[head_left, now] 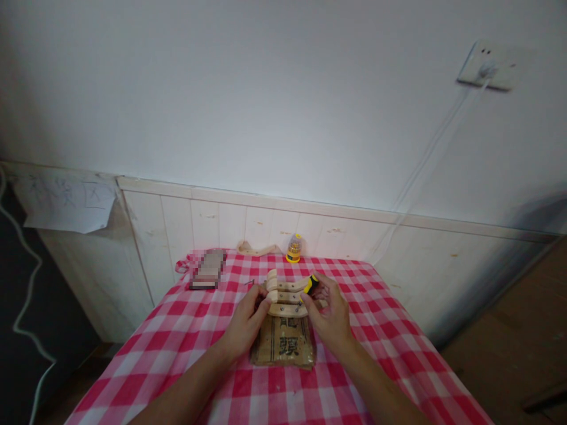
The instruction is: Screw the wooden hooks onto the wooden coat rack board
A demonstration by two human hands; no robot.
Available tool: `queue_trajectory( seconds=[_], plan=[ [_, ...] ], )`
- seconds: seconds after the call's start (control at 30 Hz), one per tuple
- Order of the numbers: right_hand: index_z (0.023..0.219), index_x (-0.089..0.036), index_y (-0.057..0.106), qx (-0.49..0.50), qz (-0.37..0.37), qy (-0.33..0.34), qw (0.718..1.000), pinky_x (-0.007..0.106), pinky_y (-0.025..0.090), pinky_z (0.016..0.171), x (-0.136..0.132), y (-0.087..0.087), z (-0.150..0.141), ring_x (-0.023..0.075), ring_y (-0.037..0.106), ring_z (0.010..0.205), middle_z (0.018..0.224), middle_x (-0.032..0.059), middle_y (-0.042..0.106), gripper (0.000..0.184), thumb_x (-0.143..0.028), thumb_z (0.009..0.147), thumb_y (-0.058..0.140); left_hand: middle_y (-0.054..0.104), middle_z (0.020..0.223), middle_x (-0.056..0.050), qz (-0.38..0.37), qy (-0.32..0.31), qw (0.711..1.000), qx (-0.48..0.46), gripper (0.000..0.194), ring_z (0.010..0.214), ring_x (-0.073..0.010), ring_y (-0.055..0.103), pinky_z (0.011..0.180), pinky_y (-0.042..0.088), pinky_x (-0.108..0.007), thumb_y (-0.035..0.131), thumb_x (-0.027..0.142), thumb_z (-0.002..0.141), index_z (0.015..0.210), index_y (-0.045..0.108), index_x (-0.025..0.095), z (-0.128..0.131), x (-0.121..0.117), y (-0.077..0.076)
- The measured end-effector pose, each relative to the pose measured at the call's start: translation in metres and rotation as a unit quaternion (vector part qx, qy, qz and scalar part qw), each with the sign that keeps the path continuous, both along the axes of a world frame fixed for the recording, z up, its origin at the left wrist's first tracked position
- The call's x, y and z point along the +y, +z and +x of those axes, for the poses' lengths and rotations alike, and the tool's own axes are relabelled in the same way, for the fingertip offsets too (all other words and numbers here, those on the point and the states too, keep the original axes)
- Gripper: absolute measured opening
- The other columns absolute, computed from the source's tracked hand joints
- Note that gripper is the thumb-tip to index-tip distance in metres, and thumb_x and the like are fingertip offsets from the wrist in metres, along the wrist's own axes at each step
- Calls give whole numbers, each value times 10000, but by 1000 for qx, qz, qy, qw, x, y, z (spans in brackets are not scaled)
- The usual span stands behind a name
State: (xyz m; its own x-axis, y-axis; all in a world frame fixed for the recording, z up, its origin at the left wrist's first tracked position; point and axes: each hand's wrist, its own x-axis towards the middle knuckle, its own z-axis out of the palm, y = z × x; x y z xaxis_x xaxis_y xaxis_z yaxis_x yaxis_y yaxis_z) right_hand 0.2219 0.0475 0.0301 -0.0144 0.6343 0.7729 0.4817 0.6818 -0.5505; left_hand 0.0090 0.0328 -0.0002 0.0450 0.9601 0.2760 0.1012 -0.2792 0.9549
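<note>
A pale wooden piece (287, 310) made of several curved slats with dark screws along them lies at the middle of the table. It rests over a flattened brown cardboard (270, 348) printed with black characters. My left hand (248, 316) is closed on the slats' left end, its thumb and fingers pinching the wood. In my right hand (330, 310) is a small yellow and black screwdriver (311, 285), held by the handle and tilted down toward the slats near the screws. Its tip is too small to make out clearly.
At the back stand a yellow-capped plastic container (294, 249) and another curved wooden slat (257, 252). A thin metal rod (248, 282) lies left of the wood. A blurred-out flat object (208, 270) is at the back left. A red checked cloth (177, 360) covers the table, which meets a panelled wall (230, 221).
</note>
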Motion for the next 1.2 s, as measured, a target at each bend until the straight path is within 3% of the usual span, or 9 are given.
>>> queue_trajectory(
  seconds=[0.2,1.2],
  plan=[
    [1395,-263,551,-17,-3,10,1000,431,655,902,-4,0,-1,255,776,1020,1183,108,764,490,-173,921,640,605,866,-7,-3,2,1000,5,249,819,-214,565,737,449,-320,542,476,970,911,546,234,0,0,0],
    [1332,-253,597,2,-15,-3,1000,351,655,724,1,-1,-1,205,752,793,1036,64,774,436,-231,910,707,613,864,-10,-6,5,1000,-1,285,814,-214,571,733,459,-316,552,512,950,887,540,234,1,-2,5]
  ],
)
